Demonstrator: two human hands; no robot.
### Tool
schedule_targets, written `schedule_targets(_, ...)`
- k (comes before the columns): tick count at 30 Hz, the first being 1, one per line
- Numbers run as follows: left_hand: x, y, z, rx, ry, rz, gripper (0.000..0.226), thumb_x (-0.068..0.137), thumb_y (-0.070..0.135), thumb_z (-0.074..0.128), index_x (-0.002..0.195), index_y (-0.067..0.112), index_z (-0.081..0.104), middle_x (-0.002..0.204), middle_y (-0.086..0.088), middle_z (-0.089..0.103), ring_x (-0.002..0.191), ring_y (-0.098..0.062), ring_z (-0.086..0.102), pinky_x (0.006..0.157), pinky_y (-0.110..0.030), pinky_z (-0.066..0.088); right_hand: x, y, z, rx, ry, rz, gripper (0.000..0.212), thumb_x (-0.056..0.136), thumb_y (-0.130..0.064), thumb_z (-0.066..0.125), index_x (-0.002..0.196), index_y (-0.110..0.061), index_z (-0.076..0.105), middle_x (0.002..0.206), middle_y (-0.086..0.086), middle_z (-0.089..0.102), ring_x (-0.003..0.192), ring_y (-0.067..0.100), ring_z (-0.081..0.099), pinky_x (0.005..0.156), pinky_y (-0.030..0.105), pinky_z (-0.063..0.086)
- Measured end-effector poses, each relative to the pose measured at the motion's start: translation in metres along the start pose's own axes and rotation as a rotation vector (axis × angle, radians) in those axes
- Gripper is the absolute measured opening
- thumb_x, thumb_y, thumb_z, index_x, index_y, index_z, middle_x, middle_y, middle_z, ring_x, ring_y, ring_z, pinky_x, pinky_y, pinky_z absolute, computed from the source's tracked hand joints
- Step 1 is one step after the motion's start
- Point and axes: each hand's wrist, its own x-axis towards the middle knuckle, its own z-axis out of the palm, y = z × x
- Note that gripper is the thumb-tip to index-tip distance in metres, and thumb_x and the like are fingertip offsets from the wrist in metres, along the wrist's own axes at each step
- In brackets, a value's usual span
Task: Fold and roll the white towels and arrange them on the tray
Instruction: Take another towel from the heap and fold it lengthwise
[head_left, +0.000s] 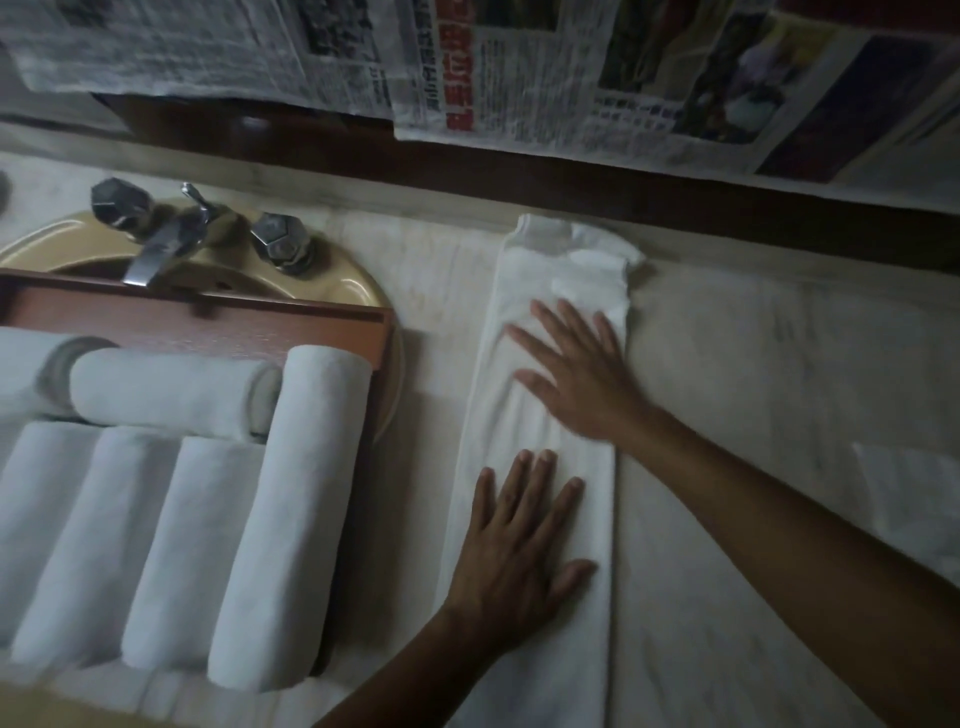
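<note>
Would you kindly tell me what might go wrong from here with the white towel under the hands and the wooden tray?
The far end of the long folded white towel is bunched, so the roll may come out lopsided. The brown wooden tray, perched over the tan sink, looks nearly full of rolled white towels; adding another may nudge the rightmost roll by its edge.

The single view comes from a wide-angle camera on the person's head. It looks forward and steeply down at the bench (779, 364) from close above, so the left hand (519, 551) and right hand (576, 374) reach in from the bottom and right edges. The towel (545, 291) lies near the middle and the tray (208, 317) at the left, while newspaper (519, 78) fills the top edge, slanting down to the right.
</note>
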Motion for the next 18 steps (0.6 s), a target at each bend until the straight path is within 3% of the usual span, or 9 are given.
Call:
schedule_targets(4, -0.007, 0.003, -0.001, 0.025, -0.018, 0.01, 0.075, 0.101, 0.068, 0.042, 0.164, 0.03, 0.022, 0.173, -0.005, 0.006, 0.16, -0.028, 0.001, 0.125, -0.059, 0.013, 0.056, 0.024, -0.009, -0.005, 0.021, 0.004, 0.06, 0.104, -0.063, 0.024, 0.158, -0.04, 0.031, 0.17, 0.005, 0.021, 0.158, 0.031, 0.015, 0.12, 0.064, 0.019)
schedule_targets(9, -0.01, 0.001, -0.002, 0.007, -0.005, 0.017, 0.074, 0.101, 0.066, 0.045, 0.163, 0.031, 0.025, 0.173, -0.005, 0.01, 0.16, -0.028, 0.005, 0.124, -0.06, 0.016, 0.025, -0.008, -0.011, 0.053, 0.169, -0.019, 0.054, 0.101, -0.043, 0.055, 0.153, -0.031, 0.046, 0.168, 0.012, 0.026, 0.156, 0.037, 0.018, 0.123, 0.059, 0.016)
schedule_targets(13, -0.01, 0.0, -0.001, 0.012, 0.013, 0.034, 0.073, 0.101, 0.064, 0.047, 0.162, 0.03, 0.027, 0.172, -0.007, 0.012, 0.159, -0.03, 0.006, 0.123, -0.061, 0.018, -0.026, -0.028, -0.005, 0.081, -0.057, -0.309, 0.054, 0.104, -0.056, 0.033, 0.157, -0.045, 0.032, 0.171, -0.004, 0.018, 0.159, 0.024, 0.01, 0.124, 0.056, 0.009)
schedule_targets(18, -0.013, 0.004, 0.0, 0.025, -0.027, 0.026, 0.074, 0.102, 0.066, 0.042, 0.164, 0.031, 0.021, 0.173, -0.007, 0.005, 0.16, -0.03, 0.001, 0.125, -0.059, 0.013, 0.03, -0.001, -0.009, 0.01, -0.076, -0.149, 0.06, 0.104, -0.064, 0.011, 0.161, -0.046, 0.011, 0.173, -0.009, 0.004, 0.159, 0.019, -0.001, 0.126, 0.055, 0.007)
